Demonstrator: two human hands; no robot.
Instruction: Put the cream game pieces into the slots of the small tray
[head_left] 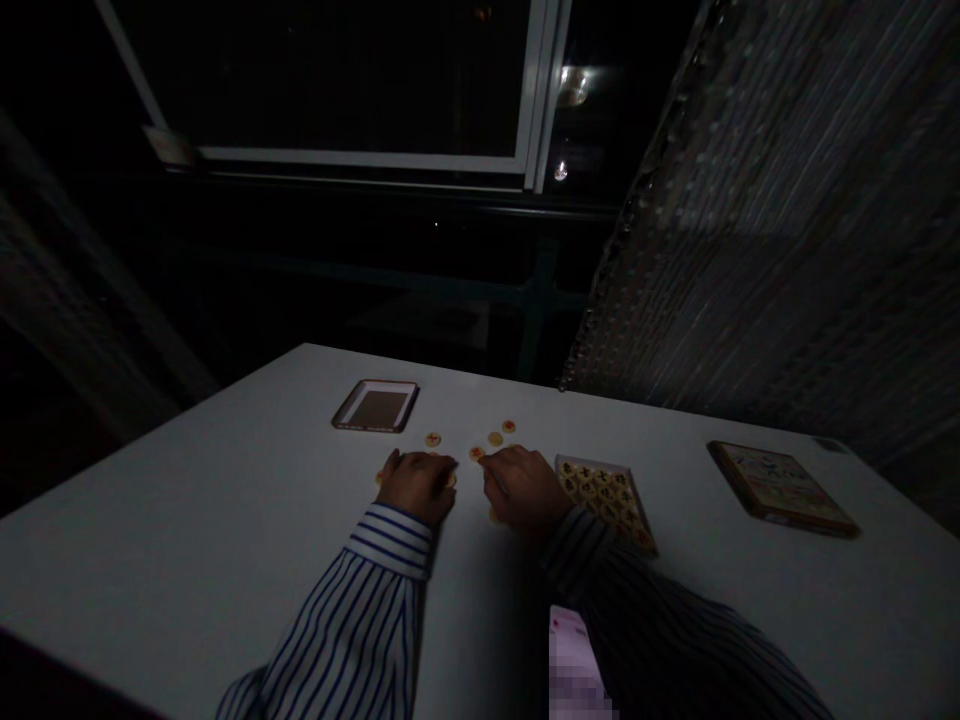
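Observation:
My left hand (417, 483) rests knuckles up on the white table (225, 500), fingers curled over small round wooden game pieces. My right hand (523, 487) lies beside it, fingers also curled, its fingertips touching a round piece (476, 453). More loose round pieces (495, 438) with red marks lie just beyond both hands. Right of my right hand stands a shallow box (609, 495) filled with several of the same round pieces. Both arms wear striped sleeves. What the fingers enclose is hidden in the dim light.
A small dark tray with a pale rim (376, 405) sits beyond the hands. A flat illustrated box lid (780, 487) lies at the far right. A dark window (337, 90) and a curtain (787, 220) stand behind the table.

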